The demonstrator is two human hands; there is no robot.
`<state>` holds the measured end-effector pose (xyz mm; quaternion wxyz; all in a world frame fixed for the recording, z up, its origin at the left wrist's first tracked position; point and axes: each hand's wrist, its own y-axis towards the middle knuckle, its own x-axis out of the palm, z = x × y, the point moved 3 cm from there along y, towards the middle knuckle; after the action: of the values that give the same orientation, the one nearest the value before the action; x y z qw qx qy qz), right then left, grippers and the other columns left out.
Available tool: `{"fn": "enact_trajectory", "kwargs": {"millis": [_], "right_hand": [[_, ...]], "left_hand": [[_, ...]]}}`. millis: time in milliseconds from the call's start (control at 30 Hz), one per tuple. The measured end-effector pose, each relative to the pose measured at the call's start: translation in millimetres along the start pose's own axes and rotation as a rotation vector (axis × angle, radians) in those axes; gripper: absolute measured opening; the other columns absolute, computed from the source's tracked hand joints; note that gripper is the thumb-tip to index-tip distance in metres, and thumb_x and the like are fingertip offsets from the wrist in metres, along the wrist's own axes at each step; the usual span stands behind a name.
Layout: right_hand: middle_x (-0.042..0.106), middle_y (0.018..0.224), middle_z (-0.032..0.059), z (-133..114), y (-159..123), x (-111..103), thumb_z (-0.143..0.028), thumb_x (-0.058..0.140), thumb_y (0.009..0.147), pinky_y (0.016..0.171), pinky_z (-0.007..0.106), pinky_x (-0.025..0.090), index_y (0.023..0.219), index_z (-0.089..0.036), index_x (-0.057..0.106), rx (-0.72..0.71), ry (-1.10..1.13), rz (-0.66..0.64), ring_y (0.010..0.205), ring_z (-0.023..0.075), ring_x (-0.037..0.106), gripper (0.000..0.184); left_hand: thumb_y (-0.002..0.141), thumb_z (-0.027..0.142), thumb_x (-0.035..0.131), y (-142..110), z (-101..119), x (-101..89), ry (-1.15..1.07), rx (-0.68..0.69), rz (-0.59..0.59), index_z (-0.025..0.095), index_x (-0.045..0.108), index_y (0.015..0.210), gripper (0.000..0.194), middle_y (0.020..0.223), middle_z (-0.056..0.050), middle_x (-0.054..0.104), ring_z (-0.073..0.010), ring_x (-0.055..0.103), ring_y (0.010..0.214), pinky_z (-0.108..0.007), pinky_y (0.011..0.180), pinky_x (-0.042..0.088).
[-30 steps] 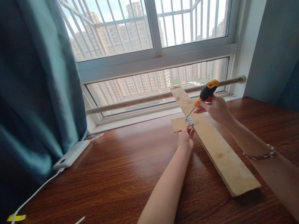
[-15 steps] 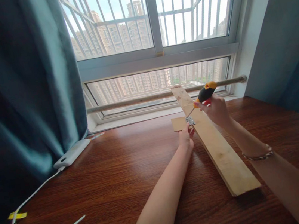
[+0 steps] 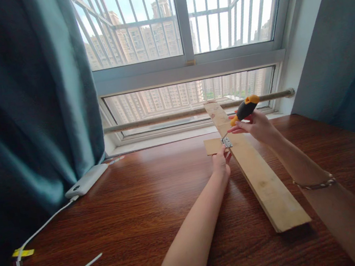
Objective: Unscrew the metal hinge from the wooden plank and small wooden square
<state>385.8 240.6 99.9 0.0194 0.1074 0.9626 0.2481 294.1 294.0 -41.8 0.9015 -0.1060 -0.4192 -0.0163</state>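
Note:
A long pale wooden plank (image 3: 258, 174) lies on the dark wooden table (image 3: 126, 213), running from near me up to the window sill. A small metal hinge (image 3: 226, 142) joins its left edge to a small wooden piece (image 3: 211, 146). My right hand (image 3: 256, 126) grips a screwdriver (image 3: 244, 110) with a black and orange handle, its tip down on the hinge. My left hand (image 3: 220, 162) rests closed against the plank's left edge just below the hinge, fingertips pressing there.
A white power bank (image 3: 86, 180) lies at the table's left by the teal curtain (image 3: 21, 108), with white cables (image 3: 44, 226) trailing toward me. A wooden rod (image 3: 162, 119) spans the window sill behind the plank. A wall stands at the right.
The screwdriver handle has turned and shifted slightly in my right hand, with the tip staying on the hinge. My left hand and the plank have stayed put.

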Motion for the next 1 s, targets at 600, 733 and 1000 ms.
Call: {"fn": "enact_trajectory", "kwargs": {"millis": [600,733,1000], "right_hand": [[0.065,0.086,0.0068,0,3,-10,-0.055,0.079,0.055,0.047,0.031,0.056,0.089,-0.016,0.049,-0.103,-0.108,0.140,0.051,0.0171,0.061,0.059],[0.064,0.088,0.0082,-8,2,-10,-0.055,0.079,0.055,0.048,0.034,0.057,0.087,-0.017,0.049,-0.072,-0.099,0.057,0.054,0.0206,0.063,0.059],[0.057,0.058,0.0040,-9,-12,-3,-0.062,0.064,0.070,0.056,0.038,0.050,0.084,-0.016,0.051,-0.383,-0.863,0.501,0.056,0.0263,0.060,0.050]], "left_hand": [[0.068,0.010,0.065,-2,0,1.4,-0.040,-0.071,0.022,0.013,0.061,0.081,0.013,0.071,-0.004,0.066,-0.0108,0.059,0.055,-0.022,0.057,0.046],[0.073,0.013,0.061,-1,-1,1.6,-0.022,-0.124,-0.020,0.012,0.061,0.082,0.010,0.069,-0.006,0.066,-0.0124,0.060,0.055,-0.023,0.057,0.046],[0.078,0.018,0.056,-1,-4,-0.1,0.010,-0.188,-0.045,0.011,0.062,0.082,0.010,0.067,-0.006,0.066,-0.0131,0.060,0.055,-0.024,0.058,0.046]]}}
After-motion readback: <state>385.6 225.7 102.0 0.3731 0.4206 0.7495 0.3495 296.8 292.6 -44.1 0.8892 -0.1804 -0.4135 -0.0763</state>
